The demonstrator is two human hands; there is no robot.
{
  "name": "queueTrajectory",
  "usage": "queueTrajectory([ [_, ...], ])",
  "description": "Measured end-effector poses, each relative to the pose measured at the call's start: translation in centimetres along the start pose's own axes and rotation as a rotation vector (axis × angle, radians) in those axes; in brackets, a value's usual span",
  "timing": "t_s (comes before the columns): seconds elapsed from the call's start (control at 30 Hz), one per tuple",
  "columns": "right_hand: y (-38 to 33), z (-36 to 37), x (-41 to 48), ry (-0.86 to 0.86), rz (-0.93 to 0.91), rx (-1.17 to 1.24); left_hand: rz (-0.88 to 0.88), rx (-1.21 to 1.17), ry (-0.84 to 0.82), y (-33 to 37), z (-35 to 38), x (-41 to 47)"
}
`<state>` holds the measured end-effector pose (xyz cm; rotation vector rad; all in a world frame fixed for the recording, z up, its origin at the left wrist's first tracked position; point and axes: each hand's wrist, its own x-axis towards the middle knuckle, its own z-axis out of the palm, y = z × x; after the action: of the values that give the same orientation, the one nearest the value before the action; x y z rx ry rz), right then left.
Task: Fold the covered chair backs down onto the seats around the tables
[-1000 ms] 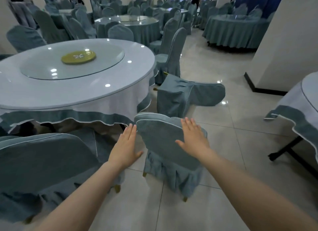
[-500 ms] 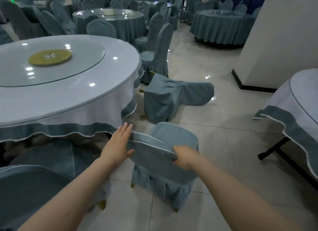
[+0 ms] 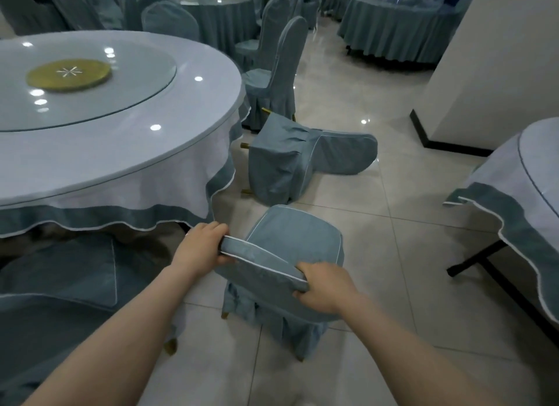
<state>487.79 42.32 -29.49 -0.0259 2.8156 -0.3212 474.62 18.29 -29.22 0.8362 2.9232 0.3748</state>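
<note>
Grip changed: our left hand (image 3: 201,248) and right hand (image 3: 325,287), flat before, now curl fingers round the chair back (image 3: 260,268) at lower centre, tipping it toward the seat (image 3: 298,239).

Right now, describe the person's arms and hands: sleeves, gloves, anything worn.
Nothing worn shows. The left hand and right hand are bare, with no gloves, and no ring on the parts in view. The left forearm and right forearm are bare to the frame's edge: no sleeve, watch or band.
</note>
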Motion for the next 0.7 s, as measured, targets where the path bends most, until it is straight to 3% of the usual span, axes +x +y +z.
queueTrajectory([
  [0.37,4.5,-2.2,3.5,0.032,-0.202,-0.157,-0.084,0.167,0.051,2.3,0.4,-0.5],
  [0.57,6.6,-4.9,7.4,-0.056,-0.194,-0.232,-0.187,0.193,0.112,4.2,1.3,-1.4],
  [0.7,6.9,-6.3,10.3,-0.003,-0.199,-0.246,-0.294,0.201,0.101,5.5,1.6,-1.3],
])
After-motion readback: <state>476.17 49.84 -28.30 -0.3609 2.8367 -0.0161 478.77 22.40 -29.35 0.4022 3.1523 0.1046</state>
